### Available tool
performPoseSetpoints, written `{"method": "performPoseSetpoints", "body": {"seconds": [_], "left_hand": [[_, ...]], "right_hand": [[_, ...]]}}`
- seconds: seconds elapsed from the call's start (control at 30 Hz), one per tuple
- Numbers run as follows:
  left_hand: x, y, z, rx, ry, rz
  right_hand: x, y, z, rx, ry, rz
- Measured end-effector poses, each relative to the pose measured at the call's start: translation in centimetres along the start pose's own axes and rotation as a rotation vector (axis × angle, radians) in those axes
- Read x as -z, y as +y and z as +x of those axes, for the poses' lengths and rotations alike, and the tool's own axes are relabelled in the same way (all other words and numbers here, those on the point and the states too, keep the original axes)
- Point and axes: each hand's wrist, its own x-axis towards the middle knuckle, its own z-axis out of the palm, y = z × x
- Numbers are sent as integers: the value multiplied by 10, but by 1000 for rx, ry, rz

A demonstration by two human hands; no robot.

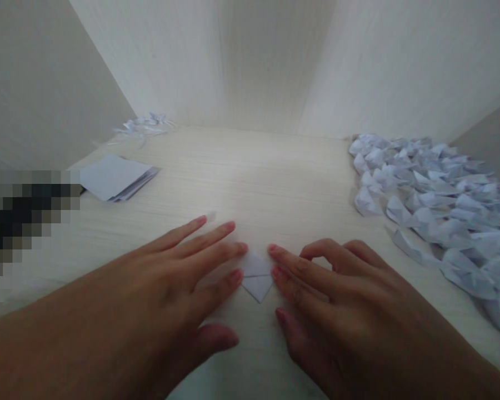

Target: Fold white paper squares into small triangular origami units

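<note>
Lying between both grips [166, 283] [350, 300]: folded paper [256, 265]

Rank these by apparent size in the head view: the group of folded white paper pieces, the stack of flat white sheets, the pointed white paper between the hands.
1. Folded-paper group
2. Sheet stack
3. Pointed paper, partly covered

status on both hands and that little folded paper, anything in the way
Left hand and right hand open, fingertips at either side of folded paper. Paper on table, near end pointed. No obstruction seen; folded pieces off right.
</note>
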Motion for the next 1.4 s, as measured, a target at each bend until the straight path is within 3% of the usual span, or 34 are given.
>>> {"method": "performPoseSetpoints", "body": {"seconds": [0.17,0.37,0.6,0.8,0.87,1.03,1.13,1.27,1.4], "left_hand": [[-4,-10,24,-34,-13,-125],[-10,-7,26,106,-9,-278],[-4,0,23,212,-155,-398],[10,-1,29,405,-296,-563],[11,1,30,510,-248,-728],[-3,14,27,673,104,-1250],[-12,23,21,716,150,-1391],[-12,31,16,674,184,-1334],[-12,32,13,544,201,-1030]], "right_hand": [[2,7,3,-5,-39,42],[3,10,4,3,-72,65],[-3,7,4,-19,5,208],[-7,9,3,-165,98,467],[-6,7,3,-243,136,585],[-5,-6,4,-334,250,911],[-8,-12,6,-284,303,906],[-12,-14,7,-197,359,868],[-14,-13,7,-116,348,887]]}}
